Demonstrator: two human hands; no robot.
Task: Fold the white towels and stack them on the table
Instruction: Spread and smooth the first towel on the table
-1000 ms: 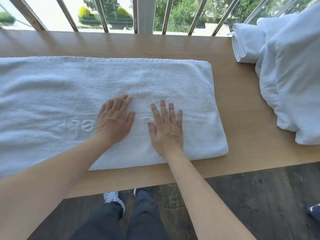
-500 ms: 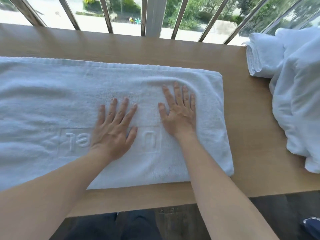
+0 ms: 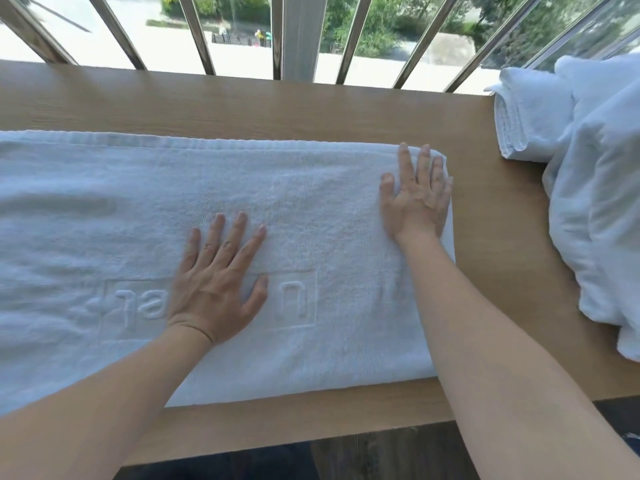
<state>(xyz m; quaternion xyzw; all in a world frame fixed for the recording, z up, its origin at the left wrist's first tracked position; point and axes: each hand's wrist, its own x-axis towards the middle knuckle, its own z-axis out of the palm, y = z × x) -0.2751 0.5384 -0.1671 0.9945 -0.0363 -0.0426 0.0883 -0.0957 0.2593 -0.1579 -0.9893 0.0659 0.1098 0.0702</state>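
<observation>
Wooden table (image 3: 242,105) by a barred window (image 3: 301,32). One white towel (image 3: 104,209) lies spread on it. Both hands press it with straight fingers, left hand (image 3: 214,289) centre, right hand (image 3: 415,199) at 2 o'clock. One folded towel (image 3: 526,123) and one crumpled white heap (image 3: 606,202) at 3 o'clock.

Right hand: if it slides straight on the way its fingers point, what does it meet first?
The right hand lies flat on the towel, fingertips at its far edge. Straight ahead comes bare table, then probably the window bars; depth there is unclear.

White towel (image 3: 138,209) lies flat on table (image 3: 502,271).
</observation>
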